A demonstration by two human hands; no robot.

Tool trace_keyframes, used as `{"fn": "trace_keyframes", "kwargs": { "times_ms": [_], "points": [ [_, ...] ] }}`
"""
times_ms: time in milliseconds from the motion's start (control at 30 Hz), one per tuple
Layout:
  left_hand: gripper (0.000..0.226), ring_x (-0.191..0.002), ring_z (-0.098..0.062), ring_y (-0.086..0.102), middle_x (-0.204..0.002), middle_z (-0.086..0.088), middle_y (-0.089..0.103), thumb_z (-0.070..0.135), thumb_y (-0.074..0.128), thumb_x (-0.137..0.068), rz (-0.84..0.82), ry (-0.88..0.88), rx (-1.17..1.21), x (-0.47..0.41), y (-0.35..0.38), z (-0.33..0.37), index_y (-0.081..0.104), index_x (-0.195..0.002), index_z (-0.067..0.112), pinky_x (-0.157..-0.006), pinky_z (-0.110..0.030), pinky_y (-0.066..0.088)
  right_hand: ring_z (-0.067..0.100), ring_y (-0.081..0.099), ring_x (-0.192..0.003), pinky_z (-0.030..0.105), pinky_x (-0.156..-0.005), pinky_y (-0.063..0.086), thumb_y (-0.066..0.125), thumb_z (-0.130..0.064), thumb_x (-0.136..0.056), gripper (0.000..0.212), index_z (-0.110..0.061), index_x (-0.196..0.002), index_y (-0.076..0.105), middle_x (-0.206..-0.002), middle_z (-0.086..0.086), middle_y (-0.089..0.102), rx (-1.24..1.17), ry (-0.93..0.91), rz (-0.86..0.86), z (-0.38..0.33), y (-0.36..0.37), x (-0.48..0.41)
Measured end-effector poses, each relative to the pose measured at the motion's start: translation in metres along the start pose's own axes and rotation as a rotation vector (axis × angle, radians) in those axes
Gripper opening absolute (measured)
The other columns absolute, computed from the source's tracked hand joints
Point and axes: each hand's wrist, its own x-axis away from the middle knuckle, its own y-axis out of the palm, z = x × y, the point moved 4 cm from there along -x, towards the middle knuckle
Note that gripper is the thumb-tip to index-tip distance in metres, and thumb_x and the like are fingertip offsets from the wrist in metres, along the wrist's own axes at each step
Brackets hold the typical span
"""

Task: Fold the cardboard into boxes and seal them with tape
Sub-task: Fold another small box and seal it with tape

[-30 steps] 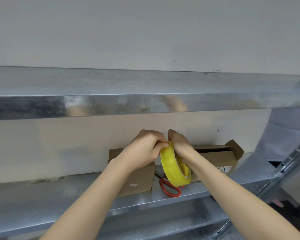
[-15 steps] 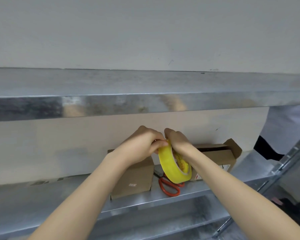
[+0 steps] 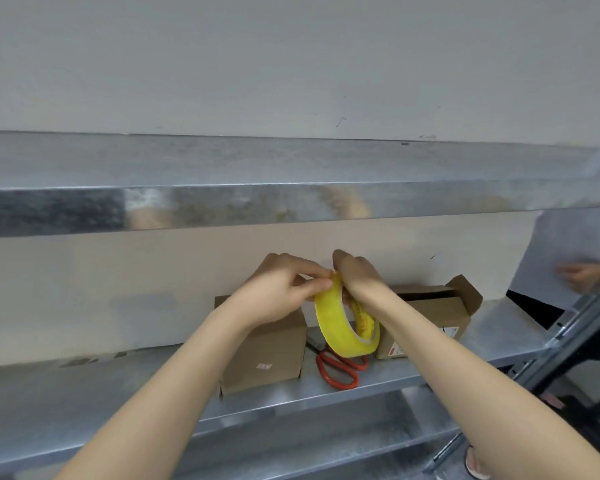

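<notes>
A yellow tape roll (image 3: 340, 327) hangs in the air above the metal shelf (image 3: 361, 386). My right hand (image 3: 359, 277) grips the top of the roll. My left hand (image 3: 281, 289) pinches the roll's outer edge at the top with fingertips and thumb. Behind my left wrist stands a small folded cardboard box (image 3: 267, 355). A second cardboard box (image 3: 433, 317) with an open flap sits to the right, partly hidden by my right forearm.
Red-handled scissors (image 3: 338, 370) lie on the shelf between the two boxes, below the roll. Another metal shelf (image 3: 222, 202) runs overhead. A person in light clothing (image 3: 575, 258) stands at the right edge beside the rack's upright.
Both hands and the tape roll have stayed nearly in place. My left fingers shifted slightly along the roll's top edge. The person on the right moved.
</notes>
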Motion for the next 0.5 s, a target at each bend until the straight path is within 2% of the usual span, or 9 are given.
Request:
{"fn": "trace_keyframes", "kwargs": {
  "times_ms": [67,133,300,400,500],
  "points": [
    [0.013,-0.083,0.007,0.067,-0.086,0.023,0.071,0.025,0.079,-0.078,0.026,-0.061,0.117,-0.001,-0.003,-0.001,0.075,-0.089,0.032,-0.081,-0.01,0.048,0.023,0.041,-0.047,0.032,-0.057,0.035,0.039,-0.031,-0.085,0.035,-0.011,-0.057,0.044,-0.034,-0.002,0.043,0.024,-0.023,0.004,-0.006,-0.002,-0.001],
    [0.017,-0.087,0.003,0.068,-0.086,0.019,0.074,0.023,0.083,-0.073,0.039,-0.102,0.211,-0.001,-0.002,-0.003,0.074,-0.082,0.034,-0.086,-0.013,0.049,0.023,0.042,-0.048,0.032,-0.058,0.037,0.04,-0.031,-0.086,0.035,-0.01,-0.059,0.045,-0.034,-0.002,0.044,0.047,-0.033,0.005,-0.008,-0.003,0.0],
    [0.014,-0.092,-0.004,0.07,-0.091,0.005,0.076,0.013,0.082,-0.073,0.147,-0.149,0.403,0.001,0.005,-0.008,0.078,-0.086,0.018,-0.091,-0.021,0.051,0.024,0.042,-0.05,0.03,-0.058,0.037,0.041,-0.03,-0.087,0.033,-0.01,-0.062,0.047,-0.044,0.003,0.047,0.064,-0.024,0.016,-0.009,-0.005,0.003],
    [0.01,-0.092,-0.008,0.071,-0.092,0.003,0.076,0.011,0.08,-0.074,0.195,-0.123,0.432,0.003,0.01,-0.008,0.077,-0.081,0.019,-0.091,-0.025,0.053,0.024,0.044,-0.051,0.031,-0.059,0.039,0.042,-0.031,-0.087,0.033,-0.009,-0.063,0.048,-0.048,0.004,0.048,0.074,-0.025,0.022,-0.01,-0.007,0.003],
    [0.007,-0.09,-0.013,0.071,-0.089,0.002,0.076,0.013,0.078,-0.077,0.221,-0.118,0.44,0.002,0.011,-0.01,0.078,-0.082,0.017,-0.09,-0.032,0.055,0.023,0.043,-0.05,0.031,-0.059,0.038,0.043,-0.032,-0.085,0.031,-0.01,-0.063,0.047,-0.041,0.002,0.046,0.061,-0.008,0.008,-0.008,-0.005,0.003]
  ]
}}
